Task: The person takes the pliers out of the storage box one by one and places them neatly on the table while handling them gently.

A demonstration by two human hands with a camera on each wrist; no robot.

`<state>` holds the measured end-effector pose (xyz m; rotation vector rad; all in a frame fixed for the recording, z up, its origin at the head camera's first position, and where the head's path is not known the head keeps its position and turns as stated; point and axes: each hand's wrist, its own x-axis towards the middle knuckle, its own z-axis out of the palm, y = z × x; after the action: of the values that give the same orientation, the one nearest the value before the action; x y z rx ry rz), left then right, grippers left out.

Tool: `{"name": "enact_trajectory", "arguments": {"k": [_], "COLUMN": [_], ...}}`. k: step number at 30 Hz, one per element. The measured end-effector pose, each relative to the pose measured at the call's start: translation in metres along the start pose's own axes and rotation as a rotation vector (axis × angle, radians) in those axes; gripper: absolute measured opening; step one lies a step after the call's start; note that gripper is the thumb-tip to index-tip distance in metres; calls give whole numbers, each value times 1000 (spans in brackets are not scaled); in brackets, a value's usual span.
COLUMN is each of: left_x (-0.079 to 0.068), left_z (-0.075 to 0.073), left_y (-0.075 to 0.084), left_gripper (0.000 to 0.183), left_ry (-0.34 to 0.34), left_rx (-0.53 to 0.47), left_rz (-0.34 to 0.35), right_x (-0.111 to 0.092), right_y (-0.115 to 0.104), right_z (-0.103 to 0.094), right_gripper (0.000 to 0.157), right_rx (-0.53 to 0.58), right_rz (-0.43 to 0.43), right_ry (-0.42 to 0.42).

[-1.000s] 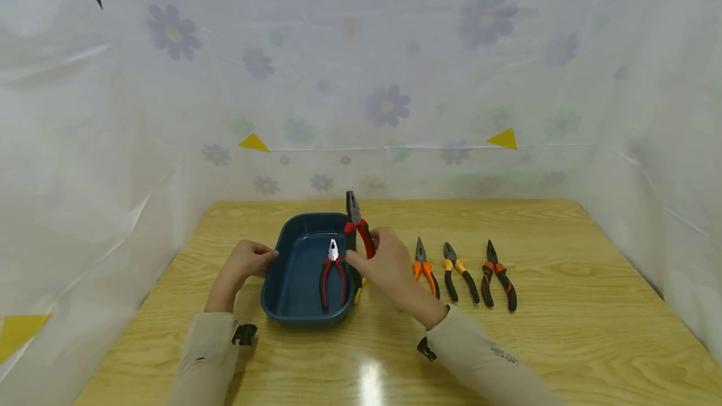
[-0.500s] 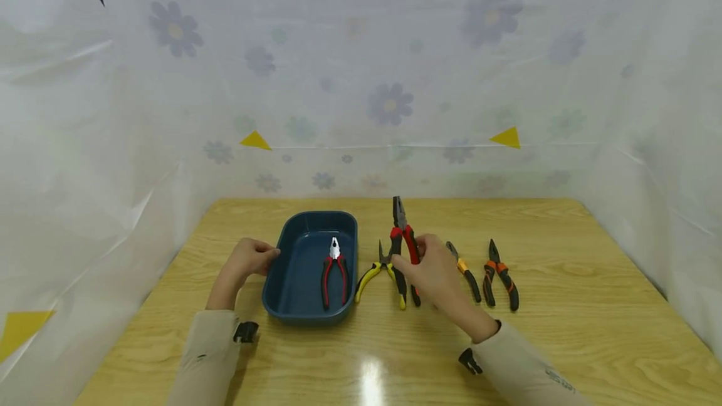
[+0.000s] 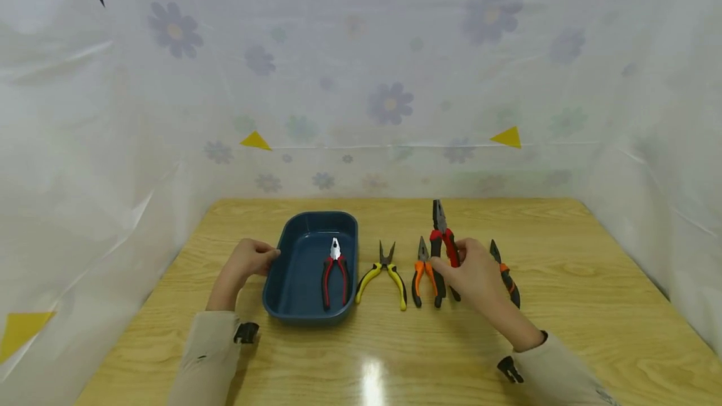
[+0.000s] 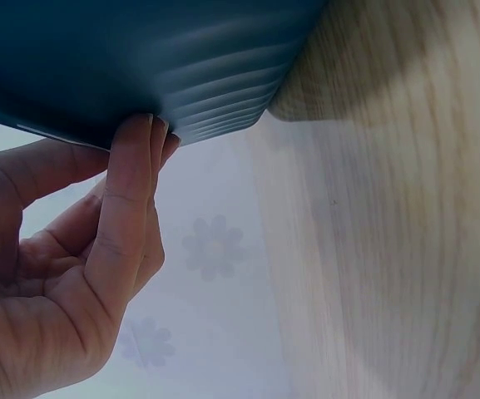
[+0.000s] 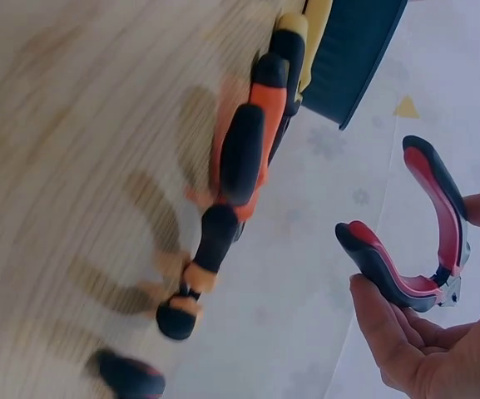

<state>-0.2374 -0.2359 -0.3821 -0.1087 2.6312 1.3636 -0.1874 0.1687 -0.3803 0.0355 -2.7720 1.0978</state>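
My right hand (image 3: 474,271) holds a pair of red-and-black combination pliers (image 3: 440,221) above the table, jaws up and handles hanging down. In the right wrist view, the handles of these pliers (image 5: 449,220) spread apart between thumb and fingers. At the left, my left hand (image 3: 251,259) pinches the rim of a dark blue tray (image 3: 293,293); its fingers (image 4: 123,199) lie against the outer wall. Inside the tray rests another pair of pliers (image 3: 335,252) with red-and-black handles and a bright head.
Right of the tray, yellow-handled long-nose pliers (image 3: 386,260) lie opened out. Beyond them lie orange-and-black pliers (image 3: 422,252). My right hand hides yellow-and-black pliers (image 5: 202,270) from the head view. Black-and-orange pliers (image 3: 510,281) end the row. Plastic sheeting (image 3: 350,80) surrounds the table.
My right hand has carried the red-and-black pliers rightward from the tray's right edge, past the yellow pliers, to beside the orange ones. My left hand and the tray stay in place.
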Motion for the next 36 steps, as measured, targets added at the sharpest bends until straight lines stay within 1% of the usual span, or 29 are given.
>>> {"name": "enact_trajectory", "arguments": {"k": [3,6,8,12,14,17,26,29,30,33,36], "left_x": [0,1,1,0,0,1,3,2,2,1,-1], "left_z": [0,1,1,0,0,0,1,2,1,0,-2], "left_y": [0,-2,-3,-3,-3,-3,-2,-2,-1,-2,-2], "left_gripper": [30,30,30,29,29,30,30,30,30,30,31], "left_ry": [1,7,6,9,7,1,4,7,3,8,1], "left_rx": [-3,-12,-14,-14,-11,-7,-5,-10,-4,-5,-1], "left_rz": [4,0,1,-5,-9,-11,-6,-12,-3,-5,1], "right_x": [-1,-2,-2,-1,0,-2,-5,-5,-5,-6,-7], "right_y": [7,14,19,26,28,31,48,54,55,60,64], "right_z": [-6,-10,-12,-15,-18,-25,-43,-49,-51,-56,-61], "right_gripper": [67,68,71,71,65,62,57,60,61,61,57], "right_rx": [-41,-68,-74,-104,-119,-142,-161,-164,-165,-174,-178], "right_rz": [1,11,3,-27,-38,-40,-5,1,5,11,22], "right_ry": [9,-3,-6,7,16,14,-32,-49,-54,-56,-62]}}
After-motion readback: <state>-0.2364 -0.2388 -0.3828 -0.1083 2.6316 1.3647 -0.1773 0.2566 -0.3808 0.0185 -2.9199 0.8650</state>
